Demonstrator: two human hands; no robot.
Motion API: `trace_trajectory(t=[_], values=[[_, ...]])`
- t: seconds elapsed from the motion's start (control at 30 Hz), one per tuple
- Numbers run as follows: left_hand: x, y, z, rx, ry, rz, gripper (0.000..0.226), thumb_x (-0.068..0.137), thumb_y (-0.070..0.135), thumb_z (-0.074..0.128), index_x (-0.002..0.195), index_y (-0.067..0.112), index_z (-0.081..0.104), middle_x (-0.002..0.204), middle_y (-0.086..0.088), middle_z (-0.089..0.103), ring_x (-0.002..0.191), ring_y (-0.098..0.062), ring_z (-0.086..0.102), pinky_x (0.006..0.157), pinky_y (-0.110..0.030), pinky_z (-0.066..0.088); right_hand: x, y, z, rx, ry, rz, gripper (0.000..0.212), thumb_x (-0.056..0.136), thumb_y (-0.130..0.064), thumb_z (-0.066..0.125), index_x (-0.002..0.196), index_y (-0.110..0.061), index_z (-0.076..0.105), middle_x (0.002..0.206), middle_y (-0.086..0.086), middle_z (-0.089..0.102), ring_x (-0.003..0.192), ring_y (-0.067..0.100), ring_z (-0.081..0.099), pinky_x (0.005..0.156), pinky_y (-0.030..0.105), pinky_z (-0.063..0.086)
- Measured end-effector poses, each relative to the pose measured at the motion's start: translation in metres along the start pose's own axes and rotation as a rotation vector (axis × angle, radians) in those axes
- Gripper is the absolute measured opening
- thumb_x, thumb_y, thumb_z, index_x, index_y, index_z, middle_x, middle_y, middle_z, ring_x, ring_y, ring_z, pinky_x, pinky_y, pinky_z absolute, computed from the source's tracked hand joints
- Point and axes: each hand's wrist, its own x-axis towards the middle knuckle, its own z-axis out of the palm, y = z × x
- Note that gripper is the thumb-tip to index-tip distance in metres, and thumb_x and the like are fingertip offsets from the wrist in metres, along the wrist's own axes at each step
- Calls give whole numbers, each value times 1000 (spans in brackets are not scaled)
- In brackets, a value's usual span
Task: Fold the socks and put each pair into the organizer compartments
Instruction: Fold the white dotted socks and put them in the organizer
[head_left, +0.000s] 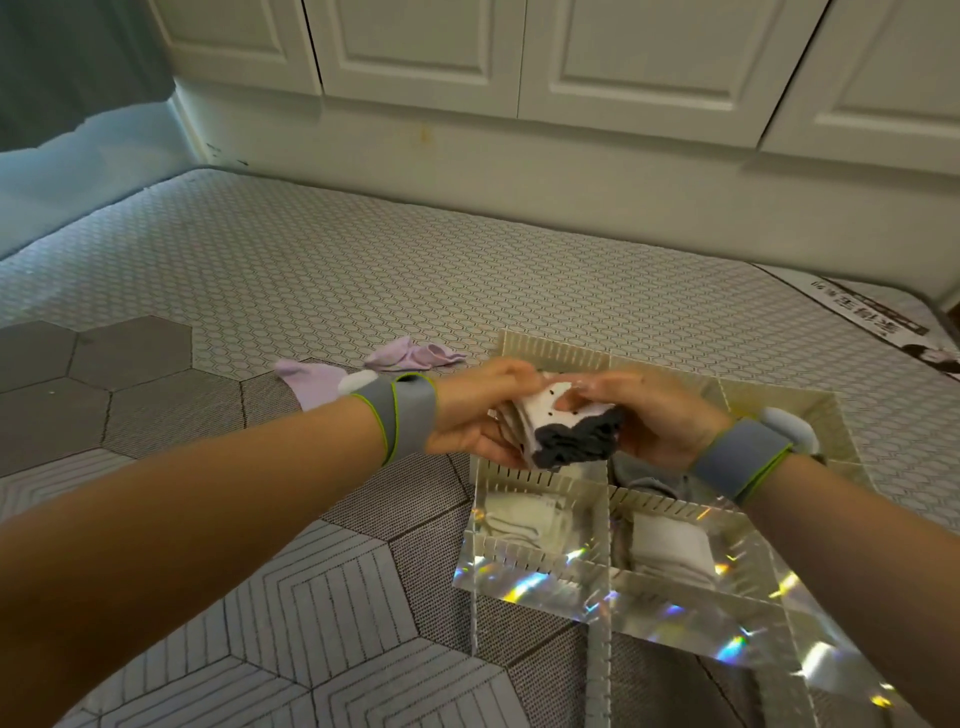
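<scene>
Since the sock pair (563, 431) is soft, light & squishy, it's best held round the middle so the fold stays. It's white w/ black dots & a dark gray cuff. Left hand (478, 415) & right hand (660, 421) both squeeze it, just above the organizer (550, 558).

A bare mattress (363, 270) with a grey honeycomb quilting fills most of the view; its near part has larger hexagon panels, some plain dark grey, some with lines. Behind its far edge stands a row of cream-white cabinet doors (545, 57) above a plain plinth. At the far left hangs a grey-blue curtain (67, 57).
</scene>
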Motion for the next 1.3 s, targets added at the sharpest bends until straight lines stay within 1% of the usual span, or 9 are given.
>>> trace_trajectory(t=[0.13, 0.23, 0.33, 0.57, 0.63, 0.83, 1.07, 1.17, 1.3], values=[[7, -2, 24, 15, 4, 63, 64, 82, 0, 64, 135, 24, 37, 106, -10, 54, 84, -28, 65, 68, -39, 59, -13, 4, -14, 44, 36, 0, 34, 75, -16, 69, 106, -2, 65, 105, 13, 67, 87, 22, 62, 79, 31, 52], [16, 1, 38, 109, 59, 146, 62, 80, -6, 63, 131, 21, 42, 101, -7, 54, 88, -33, 62, 69, -40, 58, -27, 11, -27, 30, 119, 0, 41, 80, 6, 61, 111, -21, 60, 90, 6, 66, 74, 17, 63, 62, 27, 54], [24, 2, 59, 132, 71, 204, 57, 81, -8, 61, 130, 16, 43, 99, -6, 54, 83, -28, 61, 62, -34, 59, -42, 18, -44, 102, 238, 59, 37, 80, 10, 60, 105, -18, 57, 73, 5, 65, 55, 14, 65, 48, 24, 54], [42, 4, 93, 153, 106, 258, 46, 90, -1, 52, 132, 11, 38, 84, -4, 56, 61, -16, 66, 66, -35, 59, -89, 22, -112, 170, 542, 78, 21, 84, 6, 56, 79, -14, 54, 62, 4, 67, 47, 8, 65, 45, 23, 54], [44, 2, 91, 171, 107, 232, 45, 91, 2, 52, 132, 13, 39, 84, -2, 56, 64, -17, 67, 74, -42, 57, -102, 28, -135, 222, 629, 82, 23, 86, 6, 54, 78, -15, 50, 62, 5, 65, 48, 9, 65, 44, 25, 54], [53, -3, 100, 212, 64, 143, 40, 92, 3, 50, 129, 14, 40, 99, -10, 54, 60, -14, 65, 68, -33, 59, -132, 58, -184, 235, 857, 97, 33, 89, 8, 48, 70, -19, 43, 78, 8, 49, 70, 21, 55, 45, 29, 55], [64, -9, 103, 205, 25, 79, 35, 92, 5, 50, 123, 19, 43, 98, -7, 58, 69, -20, 64, 66, -30, 59, -124, 68, -194, 119, 905, 191, 33, 89, 10, 47, 72, -18, 43, 79, 7, 48, 73, 20, 52, 38, 29, 51], [70, -13, 101, 210, 9, 47, 34, 92, 8, 51, 123, 20, 43, 97, -7, 59, 71, -20, 64, 62, -27, 59, -107, 70, -193, -33, 918, 274, 28, 88, 8, 52, 71, -13, 48, 82, 13, 51, 74, 24, 53, 37, 27, 50], [72, -14, 95, 231, -7, 35, 30, 93, 11, 50, 120, 23, 45, 100, -6, 62, 73, -19, 65, 61, -25, 57, -85, 67, -192, -697, 902, 475, 9, 89, -8, 53, 82, -3, 57, 71, 12, 53, 74, 29, 53, 52, 27, 40]])
